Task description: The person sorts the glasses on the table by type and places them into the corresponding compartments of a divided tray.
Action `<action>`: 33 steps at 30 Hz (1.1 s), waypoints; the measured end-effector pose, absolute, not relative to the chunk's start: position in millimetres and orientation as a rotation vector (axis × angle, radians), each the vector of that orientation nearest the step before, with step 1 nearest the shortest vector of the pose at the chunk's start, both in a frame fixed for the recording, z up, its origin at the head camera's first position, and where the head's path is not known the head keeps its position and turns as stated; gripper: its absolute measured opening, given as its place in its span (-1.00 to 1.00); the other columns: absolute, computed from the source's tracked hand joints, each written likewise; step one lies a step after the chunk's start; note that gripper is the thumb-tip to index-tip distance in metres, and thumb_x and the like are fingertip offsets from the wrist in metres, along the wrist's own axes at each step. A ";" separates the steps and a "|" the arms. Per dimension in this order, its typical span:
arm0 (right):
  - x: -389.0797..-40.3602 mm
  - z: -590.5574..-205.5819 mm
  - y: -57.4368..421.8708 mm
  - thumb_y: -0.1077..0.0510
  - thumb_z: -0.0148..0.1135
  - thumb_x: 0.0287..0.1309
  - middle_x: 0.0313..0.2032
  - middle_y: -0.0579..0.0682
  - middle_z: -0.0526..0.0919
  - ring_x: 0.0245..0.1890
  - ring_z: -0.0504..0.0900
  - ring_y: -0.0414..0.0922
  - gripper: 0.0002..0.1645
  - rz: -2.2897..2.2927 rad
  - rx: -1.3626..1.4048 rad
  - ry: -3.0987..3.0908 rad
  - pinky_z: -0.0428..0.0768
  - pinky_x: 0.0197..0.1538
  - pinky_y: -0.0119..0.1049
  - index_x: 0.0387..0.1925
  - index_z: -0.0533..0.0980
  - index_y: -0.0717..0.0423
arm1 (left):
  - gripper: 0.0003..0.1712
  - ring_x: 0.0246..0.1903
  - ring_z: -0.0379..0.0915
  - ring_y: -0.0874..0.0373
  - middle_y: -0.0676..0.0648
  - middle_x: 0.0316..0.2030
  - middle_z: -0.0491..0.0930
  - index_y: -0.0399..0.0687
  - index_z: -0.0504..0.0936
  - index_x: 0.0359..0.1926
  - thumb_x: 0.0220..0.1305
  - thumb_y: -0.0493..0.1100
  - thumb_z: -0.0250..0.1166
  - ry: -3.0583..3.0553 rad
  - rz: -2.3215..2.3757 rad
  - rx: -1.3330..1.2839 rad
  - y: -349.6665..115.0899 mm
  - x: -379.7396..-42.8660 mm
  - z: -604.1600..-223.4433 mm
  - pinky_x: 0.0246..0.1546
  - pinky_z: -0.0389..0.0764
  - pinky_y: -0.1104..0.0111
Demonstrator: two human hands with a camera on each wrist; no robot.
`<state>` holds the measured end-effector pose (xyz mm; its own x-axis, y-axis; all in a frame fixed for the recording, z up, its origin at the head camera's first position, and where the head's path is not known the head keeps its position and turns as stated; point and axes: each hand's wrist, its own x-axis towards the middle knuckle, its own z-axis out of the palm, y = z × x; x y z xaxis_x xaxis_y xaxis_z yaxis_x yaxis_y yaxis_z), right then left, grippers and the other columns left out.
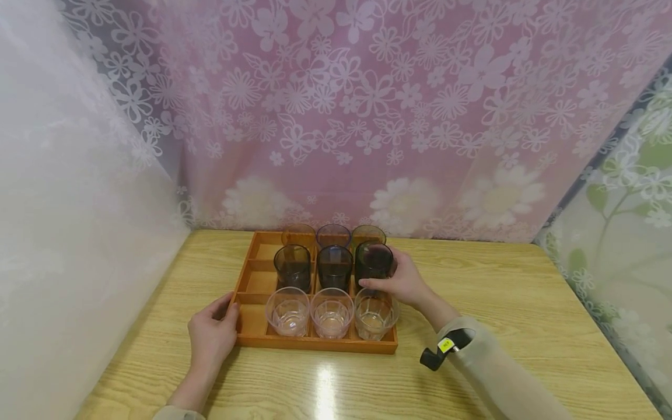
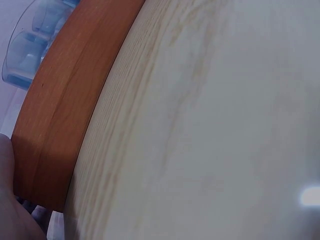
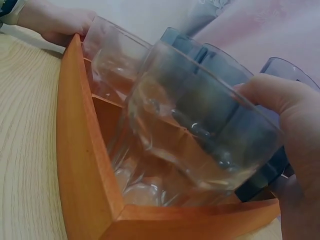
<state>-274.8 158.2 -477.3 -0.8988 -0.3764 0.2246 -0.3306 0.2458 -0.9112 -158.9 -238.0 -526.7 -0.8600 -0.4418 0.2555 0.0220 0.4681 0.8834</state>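
A brown wooden tray with dividers [image 1: 315, 344] lies on the table with three rows of glasses in it. My left hand [image 1: 212, 335] grips the tray's left edge near the front corner, and that side wall [image 2: 75, 105] fills part of the left wrist view. At the tray's right side, my right hand [image 1: 401, 280] holds the rightmost dark glass [image 1: 374, 261] of the middle row, thumb across its front. Two more dark glasses, a middle one [image 1: 335, 265] and a left one [image 1: 292, 265], stand beside it. The clear right front glass [image 3: 165, 115] overlaps the held glass in the right wrist view.
Behind the dark glasses stand an amber glass [image 1: 298, 234], a bluish glass [image 1: 333, 234] and an olive glass [image 1: 369, 233]. Clear faceted glasses [image 1: 287, 312] form the front row. A floral curtain [image 1: 367, 116] hangs along the back edge of the wood-grain table [image 1: 499, 326].
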 end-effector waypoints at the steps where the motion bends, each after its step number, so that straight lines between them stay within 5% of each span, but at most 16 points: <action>1: -275.1 -478.1 158.3 0.23 0.71 -0.01 0.07 0.12 0.70 0.01 0.73 0.05 -0.21 -1.766 -0.685 2.454 0.69 0.05 -0.18 0.27 0.56 0.14 | -0.70 -0.10 0.73 -0.10 -0.28 -0.08 0.78 -0.33 0.77 0.11 0.41 -0.35 0.35 -2.265 -1.373 0.347 -238.2 -159.1 -527.0 -0.30 0.53 0.70; 19: -273.3 -473.8 165.2 0.22 0.70 0.02 0.14 0.06 0.70 0.07 0.71 0.01 -0.24 -1.754 -0.732 2.388 0.69 0.07 -0.18 0.29 0.59 0.08 | -0.71 -0.08 0.72 -0.10 -0.28 -0.07 0.78 -0.33 0.77 0.10 0.39 -0.37 0.36 -2.248 -1.383 0.344 -237.8 -158.9 -527.3 -0.29 0.54 0.70; 33: -273.0 -483.1 165.2 0.30 0.64 0.08 0.21 0.22 0.61 0.13 0.68 0.18 -0.21 -1.841 -0.794 2.360 0.68 0.10 -0.14 0.34 0.51 0.16 | -0.70 -0.08 0.72 -0.11 -0.28 -0.07 0.78 -0.33 0.77 0.11 0.40 -0.35 0.36 -2.259 -1.362 0.354 -238.0 -159.8 -528.0 -0.30 0.53 0.70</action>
